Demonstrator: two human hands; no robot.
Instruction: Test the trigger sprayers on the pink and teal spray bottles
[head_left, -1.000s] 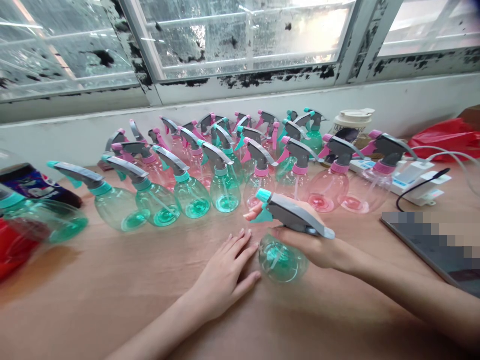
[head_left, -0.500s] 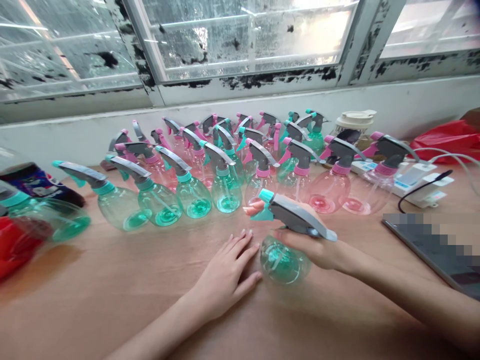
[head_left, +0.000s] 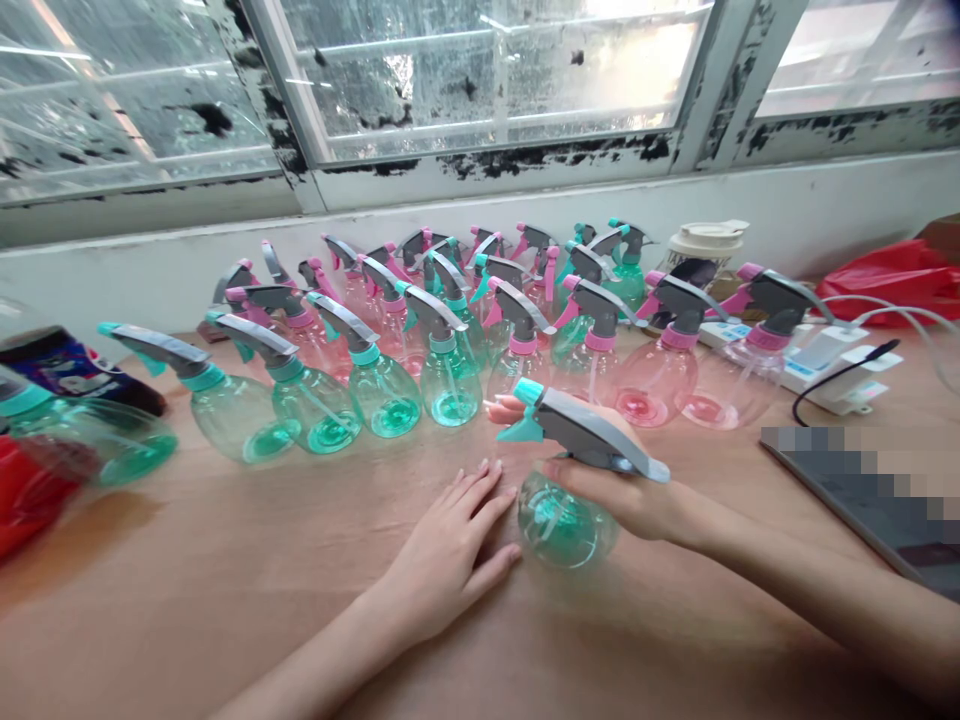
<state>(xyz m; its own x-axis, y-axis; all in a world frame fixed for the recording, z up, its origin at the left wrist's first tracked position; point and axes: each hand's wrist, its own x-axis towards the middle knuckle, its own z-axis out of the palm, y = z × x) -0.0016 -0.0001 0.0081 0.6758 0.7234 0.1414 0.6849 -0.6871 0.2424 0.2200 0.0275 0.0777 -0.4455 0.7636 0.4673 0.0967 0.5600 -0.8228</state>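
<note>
My right hand (head_left: 616, 492) is closed around the neck of a green spray bottle (head_left: 564, 525), just under its grey head with a turquoise nozzle and trigger. Some fingers reach out behind the trigger, partly hidden by the spray head. To the left of that bottle, my left hand (head_left: 459, 540) lies flat on the wooden table (head_left: 247, 600), fingers stretched and holding nothing. Beyond both hands, clear green spray bottles (head_left: 385, 400) and pink spray bottles (head_left: 656, 375) stand upright in rows.
At the left are another green spray bottle (head_left: 112, 440), a dark drink bottle (head_left: 75, 370) and a red bag (head_left: 30, 500). On the right lie a dark flat device (head_left: 840, 505) and a white power strip (head_left: 832, 370) with cables. A lidded cup (head_left: 703, 250) and red plastic (head_left: 896, 280) sit near the wall.
The whole view has shifted very slightly. Both hands and the held spray bottle keep nearly the same positions.
</note>
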